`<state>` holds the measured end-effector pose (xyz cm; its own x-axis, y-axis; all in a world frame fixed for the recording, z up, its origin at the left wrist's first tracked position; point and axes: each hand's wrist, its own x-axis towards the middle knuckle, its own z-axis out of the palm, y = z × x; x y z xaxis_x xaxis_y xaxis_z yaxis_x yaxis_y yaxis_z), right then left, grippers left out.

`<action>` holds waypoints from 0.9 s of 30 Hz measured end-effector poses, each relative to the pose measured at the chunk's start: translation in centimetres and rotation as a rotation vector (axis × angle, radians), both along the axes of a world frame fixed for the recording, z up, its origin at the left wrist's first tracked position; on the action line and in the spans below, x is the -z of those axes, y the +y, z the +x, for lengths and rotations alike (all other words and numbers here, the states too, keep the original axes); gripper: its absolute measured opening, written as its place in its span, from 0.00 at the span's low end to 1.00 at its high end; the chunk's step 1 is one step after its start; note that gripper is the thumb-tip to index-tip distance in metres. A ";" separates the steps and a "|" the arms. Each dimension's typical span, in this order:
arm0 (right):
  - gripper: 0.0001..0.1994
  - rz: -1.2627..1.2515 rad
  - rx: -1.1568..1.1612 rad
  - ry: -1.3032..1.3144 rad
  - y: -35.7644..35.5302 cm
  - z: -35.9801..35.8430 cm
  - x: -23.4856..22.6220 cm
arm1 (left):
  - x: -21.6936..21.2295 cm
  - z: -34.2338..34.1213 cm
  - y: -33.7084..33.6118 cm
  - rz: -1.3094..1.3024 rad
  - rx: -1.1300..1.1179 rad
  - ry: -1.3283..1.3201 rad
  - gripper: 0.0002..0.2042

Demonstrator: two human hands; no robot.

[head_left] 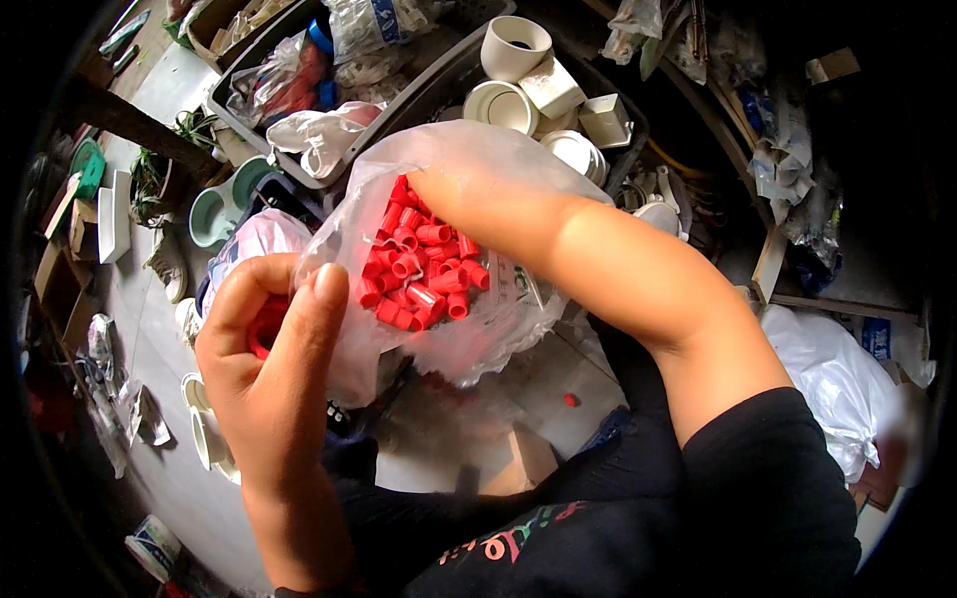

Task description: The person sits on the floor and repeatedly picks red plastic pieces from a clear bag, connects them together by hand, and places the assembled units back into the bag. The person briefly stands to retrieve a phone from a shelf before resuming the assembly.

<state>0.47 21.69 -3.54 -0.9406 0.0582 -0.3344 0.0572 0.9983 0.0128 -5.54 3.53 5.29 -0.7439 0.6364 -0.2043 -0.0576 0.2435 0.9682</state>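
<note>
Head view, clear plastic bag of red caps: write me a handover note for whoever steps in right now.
Left hand: grips the edge of the clear plastic bag, with a red ring-shaped piece inside its curled fingers.
Right hand: reached inside the bag; its fingers are hidden, so a grip cannot be confirmed.
Small red plastic caps: heaped in the bag; one loose cap lies on the floor below.
Grey bin of white pipe fittings: behind the bag.
Done and left: cannot be judged.

caps [419, 264] lie in the bag [478, 329], before a bin [439, 85] of fittings [513, 45].
</note>
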 end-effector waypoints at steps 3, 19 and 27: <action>0.14 -0.281 0.108 0.099 0.2 -0.7 0.6 | 0.0 0.3 -0.1 0.025 -0.009 -0.042 0.06; 0.13 -0.677 0.208 0.152 -2.5 9.4 -10.1 | -2.6 2.5 -7.1 0.360 -0.015 -0.558 0.18; 0.13 -1.750 0.679 0.183 -11.5 19.3 -17.0 | -3.4 13.6 -10.8 0.306 0.325 -0.890 0.10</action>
<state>19.73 10.18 13.50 -0.9335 0.1361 -0.3318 0.2773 -0.3131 -0.9084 8.06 -7.26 8.68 -0.1795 0.9005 -0.3960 -0.7678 0.1234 0.6287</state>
